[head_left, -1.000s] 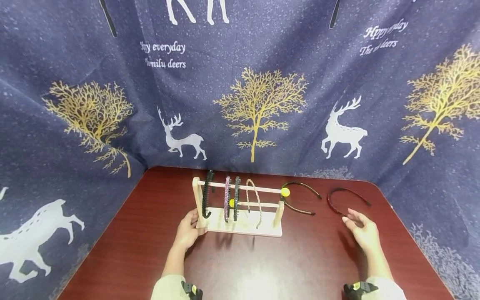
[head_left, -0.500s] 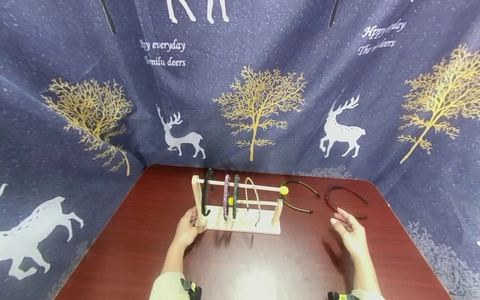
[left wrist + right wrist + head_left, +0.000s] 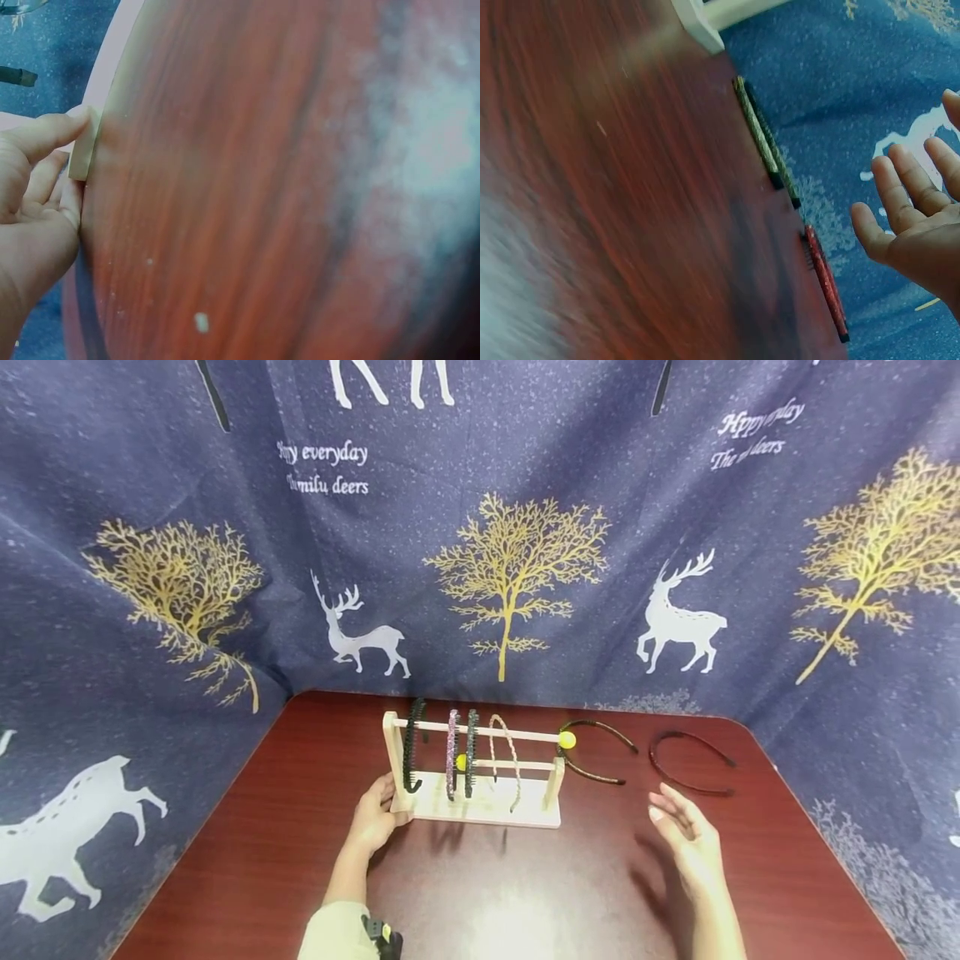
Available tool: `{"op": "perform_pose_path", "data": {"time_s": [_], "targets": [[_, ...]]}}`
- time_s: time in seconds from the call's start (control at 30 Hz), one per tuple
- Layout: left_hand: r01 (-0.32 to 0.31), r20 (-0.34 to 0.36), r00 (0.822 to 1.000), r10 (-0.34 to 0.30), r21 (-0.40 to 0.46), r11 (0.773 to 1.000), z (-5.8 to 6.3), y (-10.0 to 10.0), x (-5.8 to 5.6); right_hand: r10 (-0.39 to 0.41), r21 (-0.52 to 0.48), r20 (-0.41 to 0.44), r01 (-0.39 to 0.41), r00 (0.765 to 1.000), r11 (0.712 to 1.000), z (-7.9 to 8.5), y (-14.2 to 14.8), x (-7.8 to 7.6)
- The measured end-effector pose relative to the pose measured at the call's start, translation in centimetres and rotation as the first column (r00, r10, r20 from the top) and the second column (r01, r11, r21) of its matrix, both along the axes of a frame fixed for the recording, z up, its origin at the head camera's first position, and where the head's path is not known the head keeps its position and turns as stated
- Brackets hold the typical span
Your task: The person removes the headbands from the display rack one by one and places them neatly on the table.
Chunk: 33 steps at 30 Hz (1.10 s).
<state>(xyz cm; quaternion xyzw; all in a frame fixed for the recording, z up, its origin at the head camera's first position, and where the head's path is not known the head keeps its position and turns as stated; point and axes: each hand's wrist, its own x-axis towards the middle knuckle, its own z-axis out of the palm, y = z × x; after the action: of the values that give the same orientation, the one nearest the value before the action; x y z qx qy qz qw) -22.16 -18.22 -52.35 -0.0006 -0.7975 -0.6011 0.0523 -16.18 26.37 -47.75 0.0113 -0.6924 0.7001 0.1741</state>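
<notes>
A wooden headband rack (image 3: 480,811) with two rods and yellow end balls stands on the table. My left hand (image 3: 372,818) grips the left end of its base (image 3: 88,150), thumb in front and fingers round the end. On the upper rod hang a black toothed headband (image 3: 409,752), a pink glittery one (image 3: 452,756), a dark grey one (image 3: 471,756) and a beige braided one (image 3: 516,768). Over the table to the right, my right hand (image 3: 690,843) holds nothing, its fingers loosely spread. Just beyond it lies a dark red headband (image 3: 705,791).
A dark gold headband (image 3: 600,776) lies between the rack and the red one, partly behind the rack's right end. The reddish-brown table (image 3: 247,860) ends at a blue cloth backdrop (image 3: 450,635) with printed deer and trees.
My right hand has let go of the dark red headband, which stays on the table, and has drawn back toward me and to the left. The left hand keeps its hold on the rack.
</notes>
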Motion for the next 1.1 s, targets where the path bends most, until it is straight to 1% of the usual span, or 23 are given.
{"op": "perform_pose_path", "data": {"time_s": [0.1, 0.2, 0.33, 0.4, 0.47, 0.57, 0.67, 0.7, 0.83, 1.1], "targets": [[0.001, 0.002, 1.0, -0.001, 0.001, 1.0, -0.1, 0.0, 0.1, 0.024, -0.041, -0.023, -0.025, 0.999, 0.999, 0.0, -0.8, 0.5], [0.002, 0.001, 1.0, -0.002, 0.012, 1.0, 0.1, -0.1, 0.1, 0.058, -0.04, -0.055, -0.06, 0.997, 0.997, 0.1, -1.7, 0.5], [-0.002, 0.0, 1.0, 0.002, 0.012, 1.0, 0.3, -0.1, 0.1, 0.124, -0.036, -0.106, -0.128, 0.987, 0.991, 0.0, -3.1, 0.5], [-0.005, 0.0, 1.0, 0.005, 0.008, 1.0, 0.3, -0.1, 0.1, 0.15, -0.033, -0.132, -0.155, 0.98, 0.987, 0.0, -3.7, 0.4], [-0.007, 0.005, 1.0, 0.007, 0.004, 1.0, 0.2, 0.0, 0.1, 0.167, -0.02, -0.141, -0.172, 0.976, 0.985, -0.1, -4.3, 0.3], [-0.008, 0.005, 1.0, 0.008, 0.004, 1.0, 0.0, 0.1, 0.1, 0.193, -0.02, -0.179, -0.199, 0.965, 0.98, 0.0, -5.1, 0.3], [-0.008, 0.005, 1.0, 0.008, 0.011, 1.0, -0.1, 0.1, 0.2, 0.217, -0.02, -0.194, -0.225, 0.957, 0.974, 0.2, -5.8, 0.1], [-0.01, 0.005, 1.0, 0.01, 0.012, 1.0, -0.1, 0.0, 0.2, 0.234, -0.02, -0.203, -0.242, 0.951, 0.97, 0.3, -6.0, 0.0], [-0.014, 0.002, 1.0, 0.014, 0.018, 1.0, -0.1, 0.0, 0.1, 0.276, 0.001, -0.191, -0.281, 0.942, 0.96, 0.5, -7.1, -0.4], [0.001, -0.018, 1.0, 0.0, 0.027, 1.0, -0.1, 0.1, 0.1, 0.352, 0.063, -0.241, -0.348, 0.904, 0.936, 1.2, -9.7, -1.1]]}}
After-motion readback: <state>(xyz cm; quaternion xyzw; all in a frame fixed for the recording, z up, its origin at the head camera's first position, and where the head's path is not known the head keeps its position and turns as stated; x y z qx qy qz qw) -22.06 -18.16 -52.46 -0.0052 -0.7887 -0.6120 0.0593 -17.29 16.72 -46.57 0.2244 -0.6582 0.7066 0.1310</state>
